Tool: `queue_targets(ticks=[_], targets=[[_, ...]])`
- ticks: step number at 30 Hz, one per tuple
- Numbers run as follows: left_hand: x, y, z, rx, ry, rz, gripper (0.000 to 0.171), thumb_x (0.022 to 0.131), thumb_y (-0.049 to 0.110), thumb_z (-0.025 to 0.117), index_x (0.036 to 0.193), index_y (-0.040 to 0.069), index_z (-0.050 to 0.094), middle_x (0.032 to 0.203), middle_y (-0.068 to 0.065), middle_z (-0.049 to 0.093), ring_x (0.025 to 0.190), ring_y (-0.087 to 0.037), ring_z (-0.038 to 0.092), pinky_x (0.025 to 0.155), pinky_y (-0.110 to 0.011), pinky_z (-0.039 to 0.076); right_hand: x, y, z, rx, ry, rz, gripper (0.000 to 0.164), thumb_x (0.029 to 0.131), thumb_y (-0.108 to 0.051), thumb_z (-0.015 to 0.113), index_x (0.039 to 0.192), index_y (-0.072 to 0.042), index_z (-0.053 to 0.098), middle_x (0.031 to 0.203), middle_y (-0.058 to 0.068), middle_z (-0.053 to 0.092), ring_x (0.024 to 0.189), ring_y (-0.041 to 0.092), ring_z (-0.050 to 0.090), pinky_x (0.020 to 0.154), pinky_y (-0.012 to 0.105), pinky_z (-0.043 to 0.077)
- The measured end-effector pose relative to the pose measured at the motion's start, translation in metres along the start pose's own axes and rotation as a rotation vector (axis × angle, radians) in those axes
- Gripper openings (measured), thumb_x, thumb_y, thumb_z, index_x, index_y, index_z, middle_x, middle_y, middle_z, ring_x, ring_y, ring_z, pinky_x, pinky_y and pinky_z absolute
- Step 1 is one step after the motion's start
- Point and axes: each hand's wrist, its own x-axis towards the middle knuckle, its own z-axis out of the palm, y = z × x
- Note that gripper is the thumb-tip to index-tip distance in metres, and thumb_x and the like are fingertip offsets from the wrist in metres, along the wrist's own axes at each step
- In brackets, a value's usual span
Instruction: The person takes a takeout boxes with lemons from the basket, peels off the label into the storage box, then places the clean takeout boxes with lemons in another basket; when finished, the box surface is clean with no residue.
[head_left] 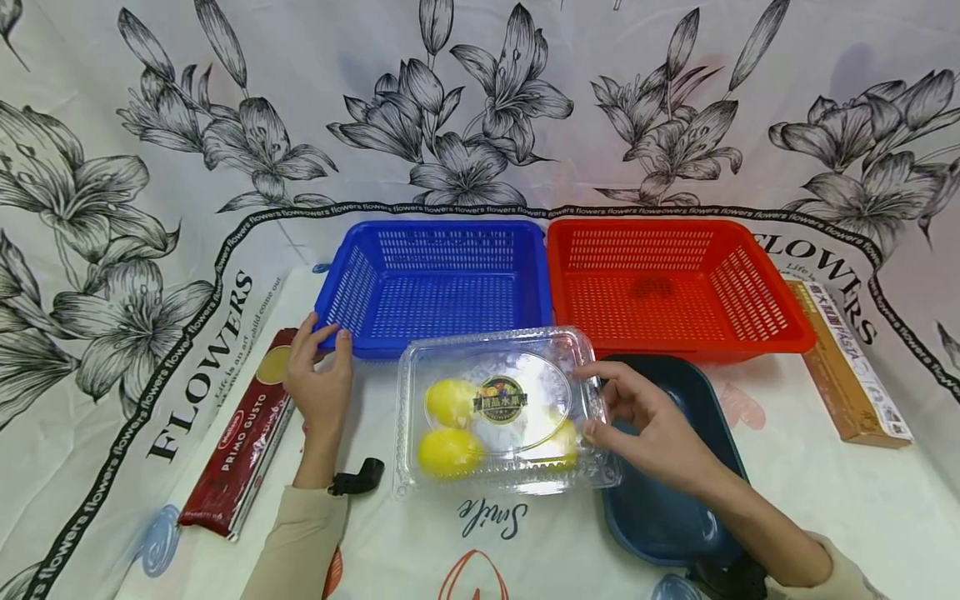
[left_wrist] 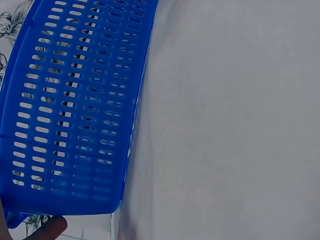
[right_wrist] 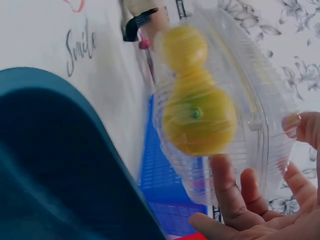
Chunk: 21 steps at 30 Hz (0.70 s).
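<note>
A clear plastic fruit box (head_left: 525, 467) with a lidded top and a round label hangs above the table's middle, tilted. Several yellow fruits (head_left: 452, 452) lie inside it; one with a green stem end (right_wrist: 196, 113) shows in the right wrist view. My right hand (head_left: 651, 421) holds the box by its right end, thumb and fingers on the edge. At the left front corner of the blue basket (head_left: 442, 342) is my left hand (head_left: 322, 387), fingers and thumb about the corner. The left wrist view shows only a fingertip below the basket's slotted side (left_wrist: 75, 110).
Beside the blue basket stands a red basket (head_left: 675, 342). A dark teal tub (head_left: 678, 525) sits partly under my right hand and forearm. On the left lies a red pasta packet (head_left: 243, 454), on the right a brown pasta box (head_left: 851, 367). A flowered cloth (head_left: 480, 192) backs the table.
</note>
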Motion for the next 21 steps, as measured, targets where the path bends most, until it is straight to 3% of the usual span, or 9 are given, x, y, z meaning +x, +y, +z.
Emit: queue_targets(ticks=[4,7,11,14,21], targets=[[0.0,0.001,0.001,-0.03,0.018,0.008,0.024,0.084,0.025,0.074,0.102,0.008,0.075,0.132,0.0,0.063,0.119,-0.02,0.061,0.078,-0.012,0.048,-0.002,0.006,0.004,0.002,-0.034,0.016,0.05,0.086,-0.013,0.072,0.13,-0.025,0.053,0.088,0.008,0.047,0.069,0.015,0.057,0.063,0.027,0.048],[0.0,0.015,0.001,-0.057,0.03,0.014,0.021,0.084,0.014,0.073,0.1,0.001,0.074,0.13,-0.011,0.063,0.118,-0.029,0.061,0.077,-0.012,0.046,-0.002,0.009,0.008,-0.021,-0.033,0.042,0.05,0.085,-0.014,0.073,0.128,-0.029,0.054,0.087,0.007,0.048,0.071,0.014,0.056,0.065,0.026,0.05],[0.0,0.013,0.0,-0.045,0.023,0.009,0.023,0.086,0.018,0.072,0.101,0.001,0.074,0.131,-0.009,0.063,0.117,-0.027,0.061,0.078,-0.011,0.046,0.0,0.014,0.014,-0.049,-0.032,0.081,0.051,0.084,-0.015,0.074,0.128,-0.031,0.053,0.087,0.007,0.049,0.069,0.014,0.057,0.065,0.026,0.051],[0.0,-0.002,0.0,-0.018,0.004,0.019,0.028,0.087,0.029,0.071,0.103,0.007,0.075,0.133,-0.001,0.062,0.117,-0.02,0.062,0.079,-0.013,0.048,0.002,0.016,0.019,-0.052,-0.047,0.126,0.052,0.084,-0.017,0.075,0.128,-0.032,0.052,0.087,0.009,0.049,0.064,0.015,0.06,0.061,0.027,0.05],[0.001,0.0,0.001,-0.046,0.02,0.024,0.023,0.084,0.023,0.074,0.1,0.006,0.075,0.131,-0.001,0.063,0.115,-0.023,0.063,0.078,-0.01,0.046,0.005,0.017,0.028,-0.029,-0.095,0.168,0.053,0.082,-0.018,0.076,0.129,-0.027,0.052,0.083,0.01,0.049,0.054,0.012,0.054,0.047,0.024,0.043]])
